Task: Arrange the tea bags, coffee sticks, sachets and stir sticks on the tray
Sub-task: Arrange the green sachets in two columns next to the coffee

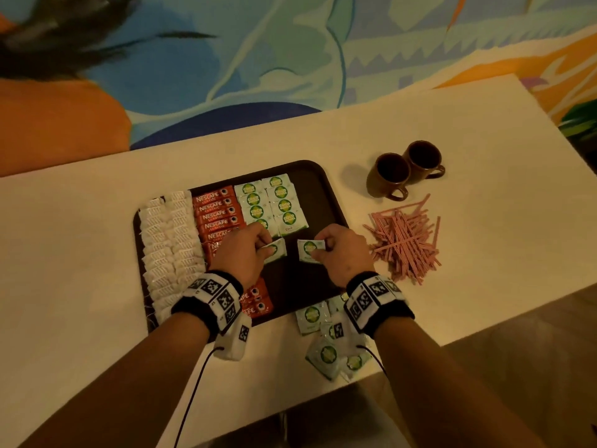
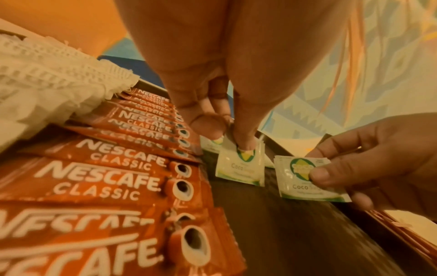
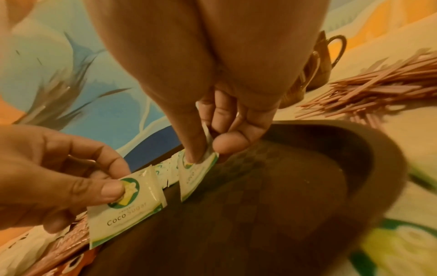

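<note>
A dark brown tray [image 1: 310, 168] holds a column of white tea bags [image 1: 168, 247], a column of red coffee sticks [image 1: 219, 211] and two columns of green-and-white sugar sachets [image 1: 274, 202]. My left hand [image 1: 266, 248] pinches one sachet [image 2: 238, 168] between thumb and finger just above the tray, below the left sachet column. My right hand [image 1: 319, 250] pinches a second sachet [image 3: 194, 175] beside it, over the bare middle of the tray. Pink stir sticks [image 1: 403, 240] lie in a loose heap on the table, right of the tray.
Several loose sachets [image 1: 326, 334] lie at the table's front edge under my right wrist. Two brown mugs [image 1: 391, 176] stand behind the stir sticks. The tray's right part [image 3: 354, 158] is bare. A colourful wall rises behind the table.
</note>
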{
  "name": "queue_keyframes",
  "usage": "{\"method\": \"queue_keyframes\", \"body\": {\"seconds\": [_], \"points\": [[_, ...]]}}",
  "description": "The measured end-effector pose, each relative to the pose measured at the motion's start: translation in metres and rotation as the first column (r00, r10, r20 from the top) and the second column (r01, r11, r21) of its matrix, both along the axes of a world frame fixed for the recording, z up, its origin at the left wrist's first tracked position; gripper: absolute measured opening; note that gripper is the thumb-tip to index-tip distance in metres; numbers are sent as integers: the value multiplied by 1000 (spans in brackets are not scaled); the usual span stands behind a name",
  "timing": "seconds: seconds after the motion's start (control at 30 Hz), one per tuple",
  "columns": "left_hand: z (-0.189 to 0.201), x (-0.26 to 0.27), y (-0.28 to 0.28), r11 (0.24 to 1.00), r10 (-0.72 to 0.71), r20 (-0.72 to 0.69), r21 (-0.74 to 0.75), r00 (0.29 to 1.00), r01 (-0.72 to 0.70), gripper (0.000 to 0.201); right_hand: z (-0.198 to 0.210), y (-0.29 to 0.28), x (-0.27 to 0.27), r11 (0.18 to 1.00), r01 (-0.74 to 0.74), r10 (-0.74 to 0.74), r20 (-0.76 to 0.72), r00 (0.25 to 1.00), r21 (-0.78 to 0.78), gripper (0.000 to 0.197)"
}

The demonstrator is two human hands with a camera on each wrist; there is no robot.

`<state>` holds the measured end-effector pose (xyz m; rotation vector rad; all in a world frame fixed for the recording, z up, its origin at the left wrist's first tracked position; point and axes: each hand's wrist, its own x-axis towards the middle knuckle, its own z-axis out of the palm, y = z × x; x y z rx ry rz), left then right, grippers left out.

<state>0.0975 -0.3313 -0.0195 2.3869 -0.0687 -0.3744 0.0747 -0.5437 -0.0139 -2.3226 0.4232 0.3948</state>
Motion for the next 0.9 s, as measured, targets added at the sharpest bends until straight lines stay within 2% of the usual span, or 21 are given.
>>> {"method": "queue_keyframes", "body": {"seconds": [0.13,0.37,0.6,0.9], "points": [[-9,13,-4,999,6,19,34,1000,-6,16,-10,2,22,1000,19,-18,1,1000,-13,22],[-20,23,-3,997,35,37,61,999,-37,16,-19,4,44,1000,-8,8,20,1000,-1,42],[-22,23,3,997,52,54,53,997,-54,15,-27,14,53,999,-43,43,35,998,-6,46],[-26,23,4,995,50,50,81,997,-54,15,-32,19,55,1000,-16,16,32,999,-23,46]]}}
